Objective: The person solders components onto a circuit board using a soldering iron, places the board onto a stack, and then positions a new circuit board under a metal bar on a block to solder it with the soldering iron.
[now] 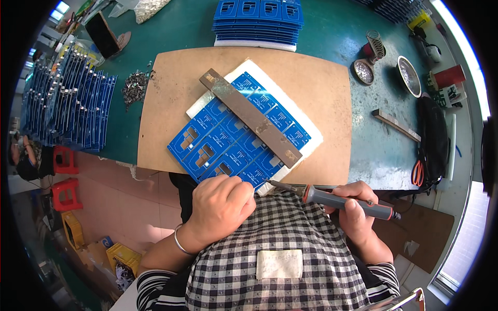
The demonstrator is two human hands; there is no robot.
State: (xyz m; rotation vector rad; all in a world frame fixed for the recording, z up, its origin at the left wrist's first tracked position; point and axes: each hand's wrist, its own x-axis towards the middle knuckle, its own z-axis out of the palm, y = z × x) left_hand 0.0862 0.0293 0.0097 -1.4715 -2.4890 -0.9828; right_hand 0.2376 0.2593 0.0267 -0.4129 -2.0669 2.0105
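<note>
A blue circuit board panel point(211, 142) lies turned at an angle on a white pad point(315, 136). Across it rests a long brown bar point(251, 118). My left hand point(220, 205) is closed at the board's near edge, knuckles up; what its fingers hold, if anything, is hidden. A grey soldering iron point(332, 199) with red rings is gripped in my right hand point(358, 210). The iron's tip points left and meets the board's near corner, just right of my left hand.
Beneath the pad is a brown work board point(171, 88) on the green table point(181, 31). Blue board stacks stand at the back point(257, 23) and left point(70, 103). Small parts point(136, 87) lie left. At right are a coiled iron stand point(374, 46), a metal bowl point(409, 76) and scissors point(417, 172).
</note>
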